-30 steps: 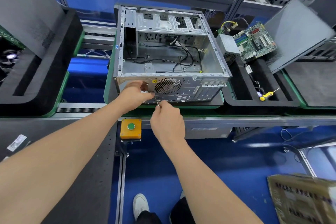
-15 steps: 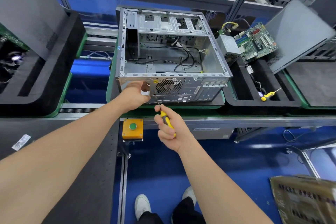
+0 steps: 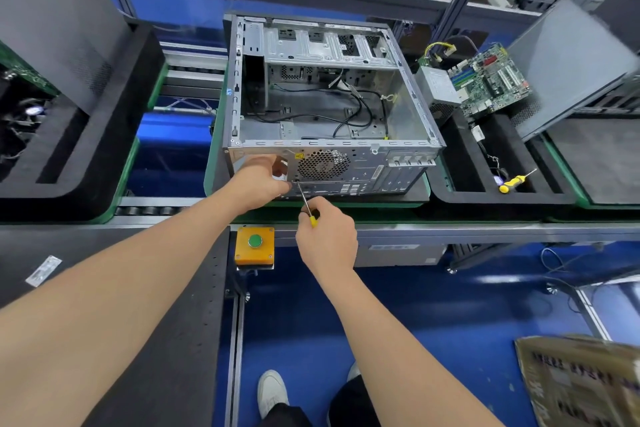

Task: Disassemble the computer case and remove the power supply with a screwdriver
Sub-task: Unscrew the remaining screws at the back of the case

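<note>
Left hand (image 3: 259,180) grips the rear panel of the open silver sheet-metal computer case (image 3: 367,170). Its fingers are curled into the rectangular cutout at the panel's left end, thumb low on the panel.

Right hand (image 3: 327,239) is just right of the left and nearer the body, clenched round the yellow handle of a thin steel-shaft screwdriver (image 3: 304,200). Only a bit of yellow shows above the fist. The shaft runs up and left from the right hand, and its tip touches the rear panel right beside the left thumb, at the lower left of the round perforated fan grille (image 3: 323,165). Tip seated in a screw head or not: cannot tell, too small.

The case lies on its side directly beyond both hands, open face up, loose black cables inside, on a green-edged black pallet (image 3: 212,163).

Grey metal power supply box (image 3: 438,88) is out of the case, well to the right of and beyond the right hand, near the case's far right corner. It sits against a green printed-circuit motherboard (image 3: 488,80). A dark grey flat side panel (image 3: 568,66) leans further right.

A second small yellow-handled screwdriver (image 3: 514,182) lies in a black foam tray (image 3: 460,163), right of the right hand and well apart from it.

Orange square button box with a round green button (image 3: 254,245) is just below the left hand and left of the right wrist. A brown cardboard box (image 3: 581,381) sits far down-right of the right forearm, and a white shoe (image 3: 272,392) is on the blue floor between the forearms.
</note>
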Tool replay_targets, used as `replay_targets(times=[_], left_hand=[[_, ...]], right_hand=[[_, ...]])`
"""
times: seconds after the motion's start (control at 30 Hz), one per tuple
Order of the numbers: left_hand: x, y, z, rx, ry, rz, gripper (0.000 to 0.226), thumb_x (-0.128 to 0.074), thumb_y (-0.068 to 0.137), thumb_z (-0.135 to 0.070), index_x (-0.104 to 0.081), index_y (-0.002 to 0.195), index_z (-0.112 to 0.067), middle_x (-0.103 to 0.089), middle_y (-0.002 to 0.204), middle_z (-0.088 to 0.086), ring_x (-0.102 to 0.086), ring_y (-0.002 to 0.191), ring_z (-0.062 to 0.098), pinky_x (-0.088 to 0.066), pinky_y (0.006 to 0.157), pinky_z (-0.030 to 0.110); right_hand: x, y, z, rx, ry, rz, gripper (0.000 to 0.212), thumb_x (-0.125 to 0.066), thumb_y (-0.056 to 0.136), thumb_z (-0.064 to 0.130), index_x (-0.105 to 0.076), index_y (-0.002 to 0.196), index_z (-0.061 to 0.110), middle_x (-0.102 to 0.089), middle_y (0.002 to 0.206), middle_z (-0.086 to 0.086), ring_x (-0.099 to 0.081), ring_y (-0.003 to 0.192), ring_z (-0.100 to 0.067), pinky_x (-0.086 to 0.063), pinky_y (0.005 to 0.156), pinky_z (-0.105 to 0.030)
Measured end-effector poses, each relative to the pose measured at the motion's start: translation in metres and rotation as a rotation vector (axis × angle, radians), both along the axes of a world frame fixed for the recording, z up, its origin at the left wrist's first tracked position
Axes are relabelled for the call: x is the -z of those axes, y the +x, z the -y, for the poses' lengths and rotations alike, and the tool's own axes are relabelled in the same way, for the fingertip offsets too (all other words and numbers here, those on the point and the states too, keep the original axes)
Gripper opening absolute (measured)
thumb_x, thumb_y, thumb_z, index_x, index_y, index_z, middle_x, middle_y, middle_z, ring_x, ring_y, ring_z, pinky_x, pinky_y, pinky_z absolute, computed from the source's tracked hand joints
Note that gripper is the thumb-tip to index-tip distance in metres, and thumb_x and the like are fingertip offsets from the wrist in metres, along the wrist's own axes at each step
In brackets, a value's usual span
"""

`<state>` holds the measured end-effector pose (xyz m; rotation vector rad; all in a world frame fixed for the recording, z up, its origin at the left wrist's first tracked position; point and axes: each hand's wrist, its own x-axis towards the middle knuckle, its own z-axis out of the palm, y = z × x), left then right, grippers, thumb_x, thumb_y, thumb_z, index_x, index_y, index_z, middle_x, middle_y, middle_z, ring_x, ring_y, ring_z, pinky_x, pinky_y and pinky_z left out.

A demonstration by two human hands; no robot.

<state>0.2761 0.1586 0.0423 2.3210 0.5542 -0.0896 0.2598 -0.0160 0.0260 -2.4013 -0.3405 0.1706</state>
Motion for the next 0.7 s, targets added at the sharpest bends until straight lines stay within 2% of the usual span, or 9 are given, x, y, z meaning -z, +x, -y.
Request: replay_targets(times=[0.07,0.13,0.2,0.23,0.3,0.4,0.5,0.6,0.7], left_hand=[[-0.002,-0.001,0.000,0.002,-0.015,-0.007,0.045,-0.071,0.091,-0.031,-0.056,0.128,-0.011,-0.060,0.114,0.005,-0.056,0.101,0.022,-0.046,0.082,0.033],[-0.002,-0.002,0.000,0.001,-0.028,-0.008,0.040,-0.071,0.091,-0.031,-0.058,0.122,-0.011,-0.064,0.109,0.006,-0.060,0.097,0.024,-0.051,0.081,0.036],[-0.004,-0.002,-0.001,-0.009,-0.039,-0.027,0.032,-0.071,0.090,-0.031,-0.059,0.113,-0.012,-0.066,0.097,0.007,-0.061,0.087,0.022,-0.052,0.074,0.035],[-0.005,-0.002,-0.002,-0.007,-0.035,-0.045,0.028,-0.070,0.091,-0.032,-0.058,0.108,-0.014,-0.064,0.093,0.005,-0.059,0.082,0.018,-0.050,0.068,0.032],[-0.009,-0.001,-0.003,0.019,-0.027,-0.072,0.024,-0.069,0.092,-0.034,-0.056,0.105,-0.018,-0.064,0.095,0.003,-0.057,0.082,0.015,-0.047,0.066,0.029],[-0.010,-0.001,-0.005,0.029,-0.079,-0.076,0.033,-0.069,0.090,-0.033,-0.063,0.118,-0.015,-0.068,0.111,0.006,-0.062,0.101,0.025,-0.054,0.090,0.041],[-0.009,-0.003,-0.006,0.002,-0.182,-0.074,0.039,-0.069,0.092,-0.028,-0.062,0.127,-0.013,-0.067,0.120,0.008,-0.061,0.111,0.028,-0.051,0.102,0.048],[-0.009,-0.002,-0.007,0.014,-0.230,-0.068,0.042,-0.071,0.090,-0.026,-0.061,0.130,-0.014,-0.066,0.126,0.006,-0.060,0.116,0.027,-0.049,0.104,0.048],[-0.009,-0.001,-0.008,-0.004,-0.155,-0.080,0.045,-0.074,0.086,-0.032,-0.061,0.125,-0.013,-0.065,0.118,0.007,-0.059,0.108,0.026,-0.053,0.096,0.044]], right_hand=[[0.000,0.003,0.001,0.013,0.158,-0.172,0.023,-0.058,0.102,0.028,-0.073,0.090,0.016,-0.067,0.077,0.001,-0.058,0.070,-0.014,-0.044,0.064,-0.031],[-0.007,0.009,-0.002,0.155,0.340,-0.531,0.032,-0.052,0.100,0.024,-0.077,0.086,0.011,-0.063,0.070,-0.003,-0.051,0.059,-0.017,-0.044,0.059,-0.033],[-0.013,0.015,-0.002,0.238,0.485,-0.868,0.031,-0.049,0.100,0.013,-0.077,0.089,0.004,-0.056,0.067,-0.004,-0.045,0.050,-0.015,-0.040,0.049,-0.030],[-0.016,0.017,0.001,0.214,0.539,-0.969,0.028,-0.050,0.100,0.009,-0.076,0.093,0.002,-0.054,0.067,-0.004,-0.044,0.051,-0.014,-0.041,0.049,-0.028],[-0.017,0.020,0.007,0.083,0.657,-1.054,0.021,-0.054,0.101,0.008,-0.073,0.102,-0.001,-0.056,0.073,-0.005,-0.053,0.058,-0.015,-0.049,0.056,-0.029],[-0.015,0.017,0.018,-0.079,0.801,-1.111,0.021,-0.052,0.107,0.014,-0.068,0.109,0.000,-0.068,0.089,-0.011,-0.072,0.077,-0.022,-0.061,0.067,-0.032],[-0.010,0.019,0.018,-0.080,0.854,-1.122,0.021,-0.055,0.107,0.020,-0.069,0.108,0.004,-0.075,0.093,-0.012,-0.078,0.084,-0.023,-0.062,0.062,-0.029],[-0.004,0.018,0.016,-0.079,0.893,-1.153,0.020,-0.057,0.106,0.028,-0.067,0.104,0.010,-0.071,0.089,-0.011,-0.066,0.059,-0.015,-0.051,0.047,-0.024],[0.003,0.014,0.015,-0.004,1.083,-1.285,0.023,-0.055,0.108,0.031,-0.064,0.099,0.012,-0.062,0.074,-0.005,-0.045,0.038,-0.008,-0.037,0.033,-0.020]])
